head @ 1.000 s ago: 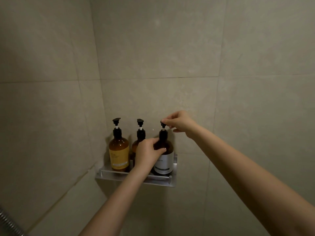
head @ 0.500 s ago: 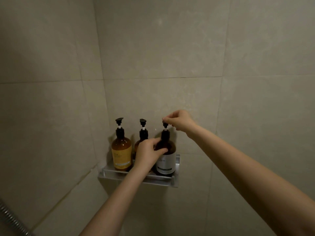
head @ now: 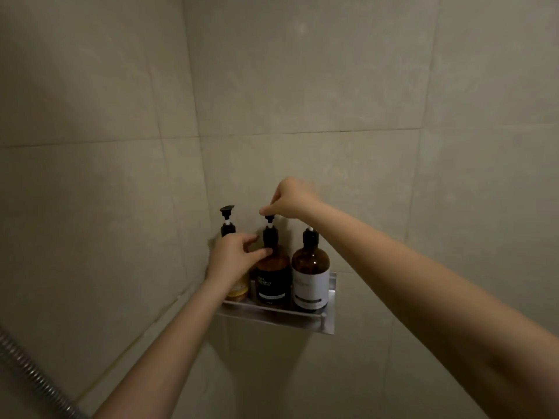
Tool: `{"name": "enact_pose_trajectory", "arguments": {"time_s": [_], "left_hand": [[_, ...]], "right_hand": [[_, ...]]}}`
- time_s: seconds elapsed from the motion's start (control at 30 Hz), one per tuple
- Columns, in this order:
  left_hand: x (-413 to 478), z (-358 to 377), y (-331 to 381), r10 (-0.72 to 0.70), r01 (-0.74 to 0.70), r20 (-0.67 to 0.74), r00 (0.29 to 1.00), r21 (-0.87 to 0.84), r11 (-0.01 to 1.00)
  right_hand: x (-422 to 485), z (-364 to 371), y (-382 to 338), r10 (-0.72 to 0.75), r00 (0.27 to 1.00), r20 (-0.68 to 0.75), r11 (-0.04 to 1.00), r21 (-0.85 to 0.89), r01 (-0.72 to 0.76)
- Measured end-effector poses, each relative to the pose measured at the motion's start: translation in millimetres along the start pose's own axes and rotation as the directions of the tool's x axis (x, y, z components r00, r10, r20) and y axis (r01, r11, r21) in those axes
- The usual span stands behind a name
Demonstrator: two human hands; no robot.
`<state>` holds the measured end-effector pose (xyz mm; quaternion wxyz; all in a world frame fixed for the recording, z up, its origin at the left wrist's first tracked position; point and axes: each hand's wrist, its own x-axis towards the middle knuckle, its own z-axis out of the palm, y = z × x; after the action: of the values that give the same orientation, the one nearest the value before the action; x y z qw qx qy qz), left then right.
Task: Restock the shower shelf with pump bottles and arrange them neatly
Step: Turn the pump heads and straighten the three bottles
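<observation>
Middle bottle (head: 272, 275) upright on shelf (head: 328, 323), between left bottle (head: 227, 228) and right bottle (head: 311, 267). Left hand (head: 233, 257) fingers clenched on its neck; right hand (head: 292, 201) fingers pinching pump head (head: 269, 219). Steady neck, turn nozzle slowly to match neighbours, avoid pressing pump down.

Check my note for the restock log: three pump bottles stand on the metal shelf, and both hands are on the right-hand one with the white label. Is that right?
Not quite. The head view shows both hands on the middle bottle with the black label: the left hand at its neck, the right hand pinching its pump head. The white-label bottle stands untouched. Three pump bottles do stand on the metal shelf.
</observation>
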<state>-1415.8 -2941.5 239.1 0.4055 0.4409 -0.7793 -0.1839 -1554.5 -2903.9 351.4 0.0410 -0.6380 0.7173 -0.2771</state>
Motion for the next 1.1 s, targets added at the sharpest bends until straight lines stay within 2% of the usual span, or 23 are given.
{"name": "enact_pose_trajectory", "arguments": {"time_s": [0.1, 0.2, 0.3, 0.43, 0.57, 0.67, 0.73, 0.8, 0.87, 0.97, 1.1], "left_hand": [[2.3, 4.3, 0.7, -0.024, 0.026, 0.065, 0.998, -0.017, 1.0], [1.1, 7.3, -1.6, -0.042, 0.045, 0.054, 0.998, -0.052, 0.998], [0.6, 6.8, -2.4, -0.05, 0.053, 0.046, 0.998, -0.057, 0.997], [-1.5, 6.7, -3.0, -0.039, 0.043, 0.042, 0.998, -0.08, 0.996], [-5.7, 8.2, -3.6, -0.04, 0.043, 0.028, 0.999, -0.107, 0.993], [-6.7, 8.4, -2.7, -0.044, 0.046, 0.026, 0.999, -0.105, 0.993], [-7.5, 8.7, -2.0, -0.043, 0.045, 0.021, 0.999, -0.102, 0.994], [-8.1, 9.4, -1.7, -0.042, 0.043, 0.012, 0.999, -0.104, 0.994], [-8.6, 10.1, -1.4, -0.052, 0.053, 0.011, 0.999, -0.111, 0.992], [-8.3, 10.2, -1.1, -0.061, 0.063, 0.016, 0.998, -0.131, 0.989], [-8.9, 10.5, -1.8, -0.059, 0.061, 0.018, 0.998, -0.151, 0.987]], "right_hand": [[3.0, 3.9, 1.2, 0.009, 1.0, 0.01, 1.0, -0.01, -0.009], [5.0, 4.3, 2.0, 0.0, 1.0, 0.026, 1.0, -0.005, 0.001], [3.1, 1.0, 1.6, -0.059, 0.996, 0.072, 0.998, -0.021, 0.061], [-2.3, -6.2, 1.3, -0.154, 0.967, 0.203, 0.987, -0.023, 0.162], [-6.1, -7.5, 4.4, -0.19, 0.953, 0.237, 0.981, 0.01, 0.193], [-7.4, -7.6, 7.4, -0.176, 0.963, 0.206, 0.983, 0.084, 0.162], [-4.8, -6.3, 9.8, -0.125, 0.986, 0.107, 0.98, 0.17, 0.106], [1.0, -2.9, 12.3, -0.045, 0.997, -0.068, 0.993, 0.103, 0.051], [4.4, 0.1, 13.3, 0.014, 0.988, -0.152, 1.0, 0.006, -0.013], [7.2, 2.7, 11.0, 0.081, 0.995, -0.052, 0.996, -0.035, -0.082], [7.9, 0.1, 5.8, 0.076, 0.997, 0.022, 0.997, -0.002, -0.076]]}}
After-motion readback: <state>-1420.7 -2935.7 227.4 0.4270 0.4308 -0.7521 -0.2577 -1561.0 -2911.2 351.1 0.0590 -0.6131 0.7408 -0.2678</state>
